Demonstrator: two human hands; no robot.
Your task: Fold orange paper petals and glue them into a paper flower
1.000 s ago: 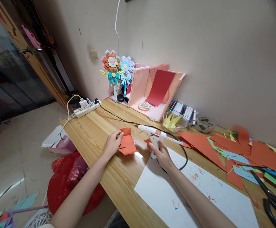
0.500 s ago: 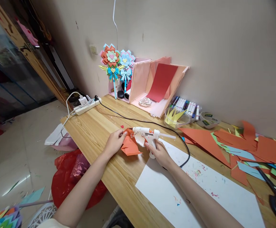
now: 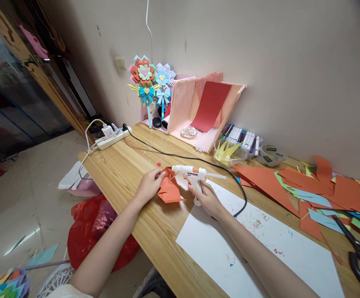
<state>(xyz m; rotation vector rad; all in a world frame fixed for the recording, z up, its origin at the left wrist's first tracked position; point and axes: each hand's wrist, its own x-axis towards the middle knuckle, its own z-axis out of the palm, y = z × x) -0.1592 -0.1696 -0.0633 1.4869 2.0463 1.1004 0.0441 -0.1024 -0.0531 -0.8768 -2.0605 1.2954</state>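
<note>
My left hand pinches the upper left edge of a folded orange paper piece over the wooden table. My right hand is wrapped round the handle of a white hot glue gun, with a clear glue stick sticking out of its back end. The gun points left, and its nozzle is at the top of the orange paper, close to my left fingertips. Whether the nozzle touches the paper I cannot tell. Beneath my right forearm lies a white sheet dotted with small paper scraps.
A black cord runs across the table from a power strip. Paper flowers and a pink box stand at the back. Coloured paper offcuts and black scissors lie on the right.
The glue gun has shifted very slightly to the left over the orange paper. My left hand keeps its hold on the paper, and the view has moved a little.
</note>
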